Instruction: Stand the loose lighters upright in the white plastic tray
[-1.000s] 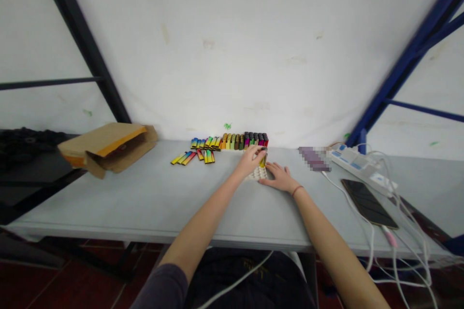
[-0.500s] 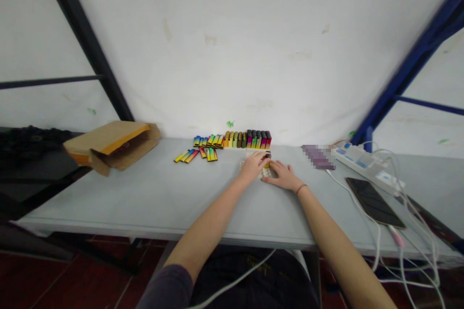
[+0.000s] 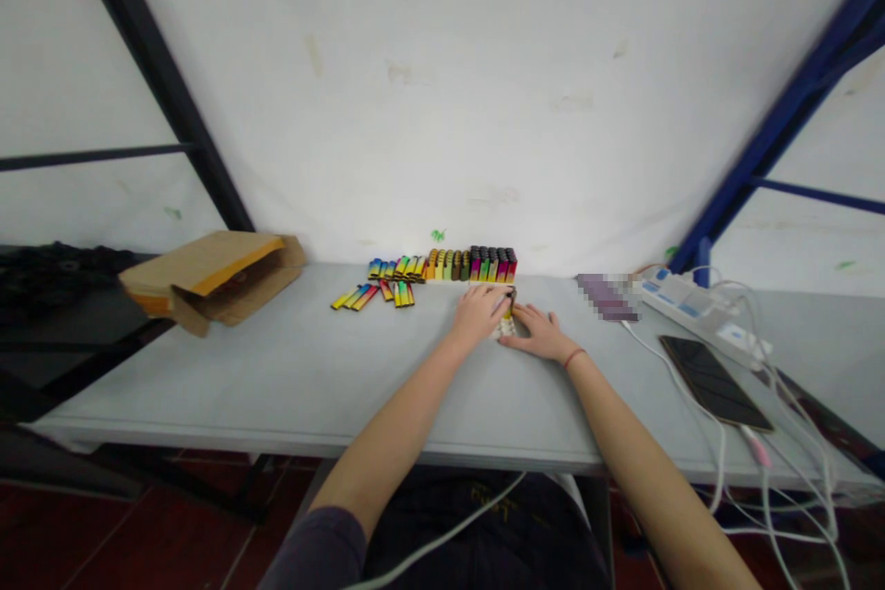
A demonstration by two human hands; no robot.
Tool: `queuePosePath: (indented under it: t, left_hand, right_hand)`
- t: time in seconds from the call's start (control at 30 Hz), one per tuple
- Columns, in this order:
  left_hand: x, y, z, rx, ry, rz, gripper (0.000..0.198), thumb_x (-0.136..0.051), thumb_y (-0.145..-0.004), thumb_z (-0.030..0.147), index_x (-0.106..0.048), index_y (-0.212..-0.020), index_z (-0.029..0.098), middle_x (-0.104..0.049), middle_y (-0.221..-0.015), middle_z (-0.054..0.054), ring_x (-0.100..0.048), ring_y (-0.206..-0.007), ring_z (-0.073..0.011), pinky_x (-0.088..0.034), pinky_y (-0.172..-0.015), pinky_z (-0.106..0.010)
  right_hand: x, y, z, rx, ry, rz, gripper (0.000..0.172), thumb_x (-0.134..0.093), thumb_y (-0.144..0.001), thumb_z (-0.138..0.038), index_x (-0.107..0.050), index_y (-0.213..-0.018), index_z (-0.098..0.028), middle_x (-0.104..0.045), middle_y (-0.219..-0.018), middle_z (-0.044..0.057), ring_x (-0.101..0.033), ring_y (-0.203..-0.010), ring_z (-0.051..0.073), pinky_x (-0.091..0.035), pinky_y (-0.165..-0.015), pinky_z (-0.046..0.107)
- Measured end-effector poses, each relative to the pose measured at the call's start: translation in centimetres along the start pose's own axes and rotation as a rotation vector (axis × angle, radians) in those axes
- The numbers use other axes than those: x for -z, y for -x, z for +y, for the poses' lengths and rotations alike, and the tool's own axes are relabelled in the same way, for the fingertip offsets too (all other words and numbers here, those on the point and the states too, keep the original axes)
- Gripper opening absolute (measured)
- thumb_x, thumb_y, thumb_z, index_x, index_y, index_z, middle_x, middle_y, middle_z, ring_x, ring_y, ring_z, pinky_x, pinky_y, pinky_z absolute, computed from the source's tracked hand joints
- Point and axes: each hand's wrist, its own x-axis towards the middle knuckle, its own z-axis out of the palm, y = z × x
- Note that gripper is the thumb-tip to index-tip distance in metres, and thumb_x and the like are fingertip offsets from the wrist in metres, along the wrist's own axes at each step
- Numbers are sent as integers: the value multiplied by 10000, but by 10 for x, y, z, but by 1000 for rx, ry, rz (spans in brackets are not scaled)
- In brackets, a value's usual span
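Note:
My left hand (image 3: pixel 477 313) rests over a white tray-like piece (image 3: pixel 504 329) with rounded bumps or holes, hiding most of it. Its fingers are bent together, with their tips at a small yellow, black-topped piece (image 3: pixel 510 306). My right hand (image 3: pixel 543 335) lies on the other side with fingers and thumb spread. The right index finger reaches the yellow piece, and the thumb is by the near edge of the white one. Behind them stands a block of multicoloured, black-topped lighter-like pieces (image 3: pixel 493 265). Yellow-toned ones (image 3: pixel 449 265) stand to its left.
More colourful flat pieces (image 3: pixel 360 297) lie on the grey table (image 3: pixel 277 387) to the left. An open cardboard box (image 3: pixel 214 277) sits farther left. A phone (image 3: pixel 715 383), a blurred-out item (image 3: pixel 608 297), a power strip (image 3: pixel 702 313) and white cables occupy the right side.
My left hand has shifted slightly and now covers more of the white piece. My right hand stays nearly where it was. The view has tipped a little.

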Motion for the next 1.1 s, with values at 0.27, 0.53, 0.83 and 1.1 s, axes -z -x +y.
queuePosePath:
  t: [0.27, 0.53, 0.83, 1.1]
  left_hand:
    - [65, -1, -46, 649, -383, 328, 359, -486, -958, 286, -675, -1249, 193, -596, -1337, -207, -459, -1263, -410, -358, -1028, -565]
    - [82, 12, -90, 905, -328, 224, 416, -584, -911, 414, -675, -1173, 105, -549, -1396, -296, -476, -1312, -469, -328, -1061, -638]
    - [84, 5, -90, 804, -145, 372, 232, -501, -938, 281, -688, -967, 147, -639, -1253, -254, -538, -1269, -437, -359, -1077, -614]
    - [74, -26, -59, 771, 1010, 446, 207, -411, -938, 266, -593, -893, 179, -610, -681, 2, -607, -569, -127, -487, -594, -223]
  right_hand:
    - [0, -1, 1, 1, 0, -7, 843, -550, -891, -720, -379, -1584, -270, -333, -1670, 116, -230, -1549, 399, -149, -1200, 719]
    - [2, 1, -1, -3, -4, -7, 829, -556, -896, -691, -385, -1581, -257, -329, -1670, 123, -228, -1552, 391, -155, -1198, 724]
    - [2, 0, 0, -6, -9, -16, 849, -536, -889, -719, -384, -1583, -254, -312, -1676, 123, -217, -1557, 388, -145, -1204, 721]
    - [2, 0, 0, -11, 1, -17, 850, -537, -896, -715, -371, -1588, -251, -308, -1677, 126, -213, -1562, 371, -143, -1210, 711]
